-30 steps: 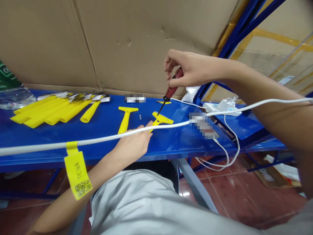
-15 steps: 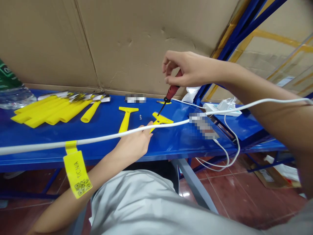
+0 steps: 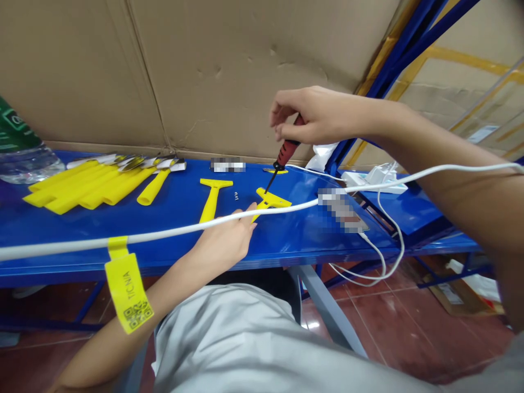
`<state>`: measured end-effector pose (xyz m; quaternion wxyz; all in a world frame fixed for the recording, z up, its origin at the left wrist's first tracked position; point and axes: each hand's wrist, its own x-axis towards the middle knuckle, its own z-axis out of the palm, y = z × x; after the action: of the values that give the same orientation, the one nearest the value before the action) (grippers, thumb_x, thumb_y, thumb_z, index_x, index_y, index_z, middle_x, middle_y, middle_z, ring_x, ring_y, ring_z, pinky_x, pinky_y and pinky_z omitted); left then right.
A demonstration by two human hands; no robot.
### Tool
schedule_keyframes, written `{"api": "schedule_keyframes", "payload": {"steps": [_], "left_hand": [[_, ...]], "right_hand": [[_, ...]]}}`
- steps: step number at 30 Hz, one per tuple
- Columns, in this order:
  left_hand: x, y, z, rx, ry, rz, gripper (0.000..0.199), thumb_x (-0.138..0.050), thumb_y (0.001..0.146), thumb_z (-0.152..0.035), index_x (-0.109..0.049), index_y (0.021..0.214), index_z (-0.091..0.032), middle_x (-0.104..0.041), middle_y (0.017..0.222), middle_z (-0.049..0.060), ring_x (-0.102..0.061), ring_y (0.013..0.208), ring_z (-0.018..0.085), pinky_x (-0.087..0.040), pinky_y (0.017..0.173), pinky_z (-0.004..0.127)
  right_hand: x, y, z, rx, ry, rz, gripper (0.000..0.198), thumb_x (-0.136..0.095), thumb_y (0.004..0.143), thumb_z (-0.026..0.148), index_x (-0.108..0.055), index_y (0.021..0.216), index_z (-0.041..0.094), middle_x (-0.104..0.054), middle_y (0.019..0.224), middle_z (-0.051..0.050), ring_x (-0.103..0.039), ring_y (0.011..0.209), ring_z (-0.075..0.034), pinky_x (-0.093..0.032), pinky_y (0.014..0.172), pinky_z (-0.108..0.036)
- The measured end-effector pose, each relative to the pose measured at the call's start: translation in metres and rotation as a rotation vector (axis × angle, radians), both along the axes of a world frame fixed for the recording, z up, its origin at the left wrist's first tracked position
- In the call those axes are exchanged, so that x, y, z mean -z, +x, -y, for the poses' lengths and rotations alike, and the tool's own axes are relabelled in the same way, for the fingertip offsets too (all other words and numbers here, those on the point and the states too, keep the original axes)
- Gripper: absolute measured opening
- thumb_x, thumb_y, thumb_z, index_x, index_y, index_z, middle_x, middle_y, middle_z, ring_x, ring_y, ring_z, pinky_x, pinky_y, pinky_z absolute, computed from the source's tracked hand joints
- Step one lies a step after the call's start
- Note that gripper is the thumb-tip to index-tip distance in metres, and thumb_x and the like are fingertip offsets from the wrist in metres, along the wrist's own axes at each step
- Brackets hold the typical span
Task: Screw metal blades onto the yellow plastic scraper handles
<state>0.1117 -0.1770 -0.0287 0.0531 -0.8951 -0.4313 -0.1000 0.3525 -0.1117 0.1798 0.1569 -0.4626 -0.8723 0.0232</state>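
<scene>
My right hand (image 3: 298, 114) is closed around the red handle of a screwdriver (image 3: 287, 152), which leans with its dark tip down on the head of a yellow scraper (image 3: 275, 200). Below it, my left hand (image 3: 229, 237) grips that scraper's handle against the blue table; a white cable passing in front hides part of the fingers. Just left of it lies a second yellow scraper (image 3: 212, 199) without a visible blade. Between the two scrapers are a few tiny screws (image 3: 236, 196). A small yellow piece (image 3: 276, 171) lies behind the screwdriver shaft.
Several yellow scrapers with blades (image 3: 98, 183) lie in a row at the left, beside a water bottle (image 3: 24, 144). A white cable (image 3: 164, 233) with a yellow tag (image 3: 129, 292) crosses the view. A phone-like item (image 3: 344, 212) and a power strip (image 3: 374, 181) are at the right.
Both hands, the screwdriver and the held scraper stay nearly in place. My right hand shows only a slight shift on the handle; the view has moved a little.
</scene>
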Motion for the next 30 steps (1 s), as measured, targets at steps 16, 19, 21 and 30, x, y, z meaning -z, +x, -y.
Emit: {"api": "schedule_keyframes", "payload": {"steps": [16,19,21,30], "left_hand": [[0.000,0.000,0.000,-0.005,-0.004,0.017,0.053,-0.047,0.121,-0.026,-0.054,0.172,-0.014,-0.081,0.140,0.020,-0.084,0.118,0.033,-0.067,0.090,0.038],[0.000,0.000,0.000,0.001,0.002,0.030,0.053,-0.049,0.120,-0.026,-0.054,0.172,-0.015,-0.081,0.141,0.019,-0.084,0.118,0.033,-0.066,0.091,0.037],[0.001,0.000,0.000,0.013,0.016,0.038,0.053,-0.050,0.120,-0.025,-0.055,0.172,-0.016,-0.080,0.142,0.018,-0.083,0.122,0.032,-0.066,0.094,0.037],[0.008,-0.004,-0.003,0.043,0.047,0.063,0.050,-0.047,0.120,-0.027,-0.061,0.167,-0.016,-0.080,0.145,0.020,-0.084,0.116,0.033,-0.067,0.093,0.040]], "right_hand": [[0.006,0.007,-0.008,-0.001,0.135,0.146,0.034,-0.078,0.109,0.053,-0.073,0.126,0.024,-0.085,0.114,-0.006,-0.080,0.099,-0.025,-0.059,0.085,-0.036],[0.006,0.010,-0.009,-0.024,0.098,0.141,0.040,-0.086,0.104,0.053,-0.075,0.130,0.025,-0.085,0.116,-0.004,-0.080,0.104,-0.024,-0.059,0.085,-0.034],[0.003,0.012,-0.009,-0.003,0.089,0.197,0.043,-0.081,0.107,0.060,-0.079,0.127,0.022,-0.086,0.109,-0.003,-0.080,0.103,-0.024,-0.058,0.086,-0.033],[-0.014,0.042,-0.016,-0.027,-0.236,0.535,0.069,-0.074,0.097,0.080,-0.090,0.112,0.015,-0.088,0.105,-0.002,-0.081,0.084,-0.013,-0.056,0.073,-0.024]]}}
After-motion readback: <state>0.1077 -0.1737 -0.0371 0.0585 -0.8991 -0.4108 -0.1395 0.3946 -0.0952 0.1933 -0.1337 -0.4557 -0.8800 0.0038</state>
